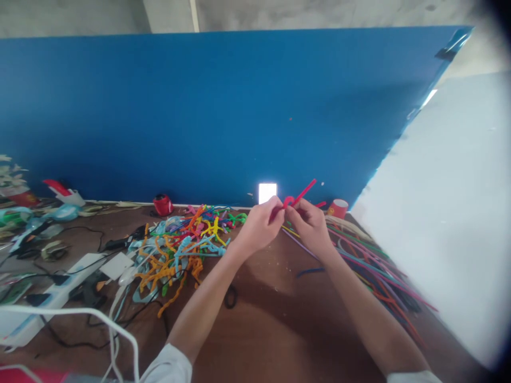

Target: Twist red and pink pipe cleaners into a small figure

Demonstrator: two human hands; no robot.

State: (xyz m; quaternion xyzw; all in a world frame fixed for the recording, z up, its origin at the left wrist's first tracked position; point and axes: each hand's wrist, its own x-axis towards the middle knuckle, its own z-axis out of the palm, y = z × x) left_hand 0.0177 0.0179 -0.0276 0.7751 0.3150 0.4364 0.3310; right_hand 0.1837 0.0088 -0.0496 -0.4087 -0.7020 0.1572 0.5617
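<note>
Above the brown table, my left hand [265, 219] and my right hand [308, 219] meet near the middle of the view. Between them is a red pipe cleaner [305, 192], pinched by the fingers of both hands. It is bent into a small loop where the fingertips come together. One straight end sticks up to the right, and another red end shows behind my right hand. Part of the pipe cleaner is hidden by the fingers. Behind my left hand glows a bright white screen [267, 192].
A tangled pile of twisted colourful pipe cleaners [187, 239] lies left. Long straight pipe cleaners [375, 271] spread along the right, near a red cup [338, 208]. A white power strip [51, 298] and cables sit at far left. A blue partition [223, 111] stands behind the table [263, 335].
</note>
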